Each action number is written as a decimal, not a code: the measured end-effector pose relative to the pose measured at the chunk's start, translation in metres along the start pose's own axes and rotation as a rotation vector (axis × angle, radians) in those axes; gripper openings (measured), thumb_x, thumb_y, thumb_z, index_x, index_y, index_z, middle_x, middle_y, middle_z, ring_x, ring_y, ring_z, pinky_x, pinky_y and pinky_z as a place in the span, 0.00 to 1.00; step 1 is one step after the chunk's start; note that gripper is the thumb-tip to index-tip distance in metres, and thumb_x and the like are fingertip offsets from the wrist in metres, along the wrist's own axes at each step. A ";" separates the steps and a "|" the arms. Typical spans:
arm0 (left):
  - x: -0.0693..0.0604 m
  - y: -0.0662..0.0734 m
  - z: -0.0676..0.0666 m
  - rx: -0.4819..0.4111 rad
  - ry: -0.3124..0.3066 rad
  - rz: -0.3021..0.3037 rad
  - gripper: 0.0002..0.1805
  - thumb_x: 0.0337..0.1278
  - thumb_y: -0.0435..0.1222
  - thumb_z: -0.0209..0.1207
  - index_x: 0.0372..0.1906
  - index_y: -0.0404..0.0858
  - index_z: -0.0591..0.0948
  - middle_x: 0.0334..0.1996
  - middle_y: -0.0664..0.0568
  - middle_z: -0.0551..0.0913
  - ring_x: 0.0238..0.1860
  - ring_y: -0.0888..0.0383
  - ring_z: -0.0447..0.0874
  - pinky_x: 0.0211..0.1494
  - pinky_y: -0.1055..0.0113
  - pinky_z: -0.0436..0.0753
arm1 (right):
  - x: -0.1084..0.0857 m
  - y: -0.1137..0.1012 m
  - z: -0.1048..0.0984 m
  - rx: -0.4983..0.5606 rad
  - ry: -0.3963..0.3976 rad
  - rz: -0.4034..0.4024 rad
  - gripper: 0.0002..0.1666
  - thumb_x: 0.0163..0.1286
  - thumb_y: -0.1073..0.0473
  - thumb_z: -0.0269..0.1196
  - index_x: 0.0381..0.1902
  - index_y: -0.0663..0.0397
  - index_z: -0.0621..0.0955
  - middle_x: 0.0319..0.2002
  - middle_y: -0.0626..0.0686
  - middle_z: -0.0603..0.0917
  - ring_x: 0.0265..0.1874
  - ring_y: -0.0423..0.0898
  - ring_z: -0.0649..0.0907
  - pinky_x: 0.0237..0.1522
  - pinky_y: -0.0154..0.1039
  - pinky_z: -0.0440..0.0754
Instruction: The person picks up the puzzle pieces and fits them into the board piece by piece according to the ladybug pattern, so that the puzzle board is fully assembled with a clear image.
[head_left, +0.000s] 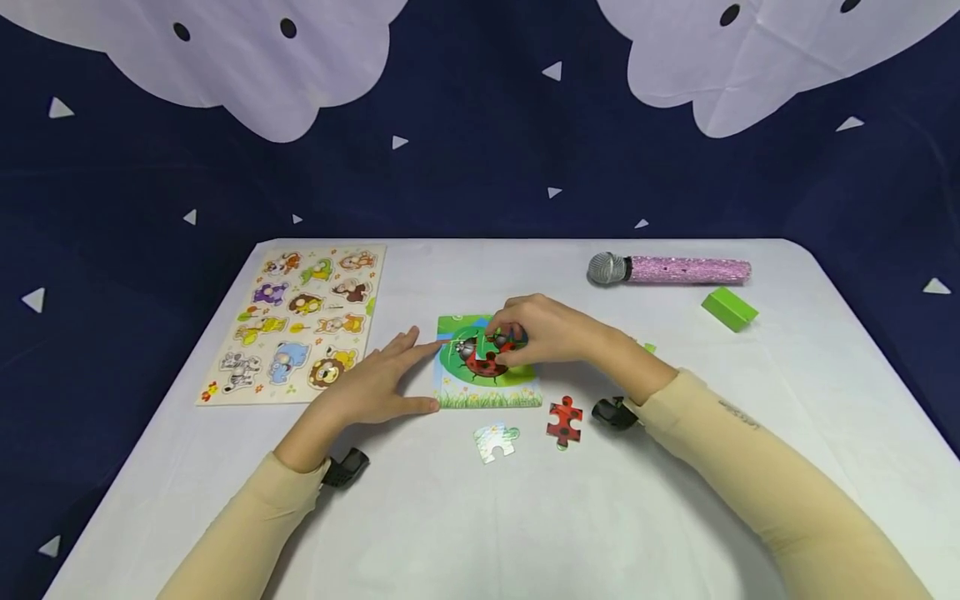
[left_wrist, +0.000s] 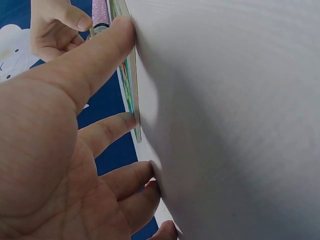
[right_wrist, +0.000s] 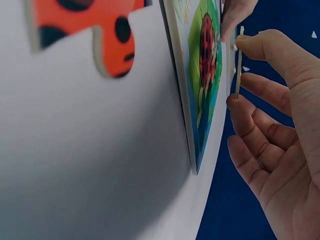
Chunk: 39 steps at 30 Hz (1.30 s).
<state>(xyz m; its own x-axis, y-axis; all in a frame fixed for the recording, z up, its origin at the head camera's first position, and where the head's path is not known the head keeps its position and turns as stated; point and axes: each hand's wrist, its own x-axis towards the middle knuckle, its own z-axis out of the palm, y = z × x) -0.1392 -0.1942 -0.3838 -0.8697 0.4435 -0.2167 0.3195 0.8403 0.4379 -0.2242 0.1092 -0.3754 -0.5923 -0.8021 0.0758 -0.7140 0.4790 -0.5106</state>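
A ladybug jigsaw puzzle board [head_left: 453, 395] lies flat in the middle of the white table. My left hand [head_left: 378, 383] has its fingers spread, with the thumb and index fingertip touching the board's left edge. Over the board's upper right, my right hand [head_left: 551, 329] pinches a thin puzzle piece [right_wrist: 239, 65] between thumb and fingers. The right wrist view shows that piece edge-on, held off the board. In front of the board lie a red spotted puzzle piece [head_left: 565, 422] and a pale blue and white puzzle piece [head_left: 493, 443].
At the left lies an animal puzzle board [head_left: 300, 329]. A pink glittery microphone [head_left: 686, 270] and a green block [head_left: 729, 309] are at the back right. Something small and green [head_left: 649, 347] shows partly behind the right forearm.
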 end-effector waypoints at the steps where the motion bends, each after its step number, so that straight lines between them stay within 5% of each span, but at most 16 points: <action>1: 0.000 0.000 0.000 0.000 -0.001 -0.001 0.50 0.64 0.57 0.71 0.86 0.50 0.63 0.87 0.34 0.50 0.87 0.33 0.48 0.83 0.26 0.56 | 0.001 -0.001 0.001 0.001 -0.005 -0.004 0.20 0.66 0.54 0.76 0.53 0.53 0.90 0.36 0.49 0.86 0.34 0.42 0.82 0.40 0.37 0.83; 39: 0.000 -0.001 -0.001 -0.009 0.001 0.013 0.50 0.64 0.59 0.70 0.85 0.51 0.64 0.87 0.34 0.50 0.87 0.33 0.49 0.84 0.27 0.56 | 0.038 -0.026 0.022 -0.133 -0.110 -0.039 0.23 0.68 0.48 0.76 0.57 0.52 0.90 0.45 0.48 0.87 0.38 0.40 0.81 0.45 0.36 0.84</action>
<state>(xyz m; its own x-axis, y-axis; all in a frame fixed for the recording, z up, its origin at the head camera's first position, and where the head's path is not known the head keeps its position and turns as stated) -0.1394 -0.1952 -0.3836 -0.8658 0.4540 -0.2105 0.3272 0.8319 0.4482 -0.2201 0.0584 -0.3778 -0.5241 -0.8516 -0.0043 -0.7832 0.4840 -0.3904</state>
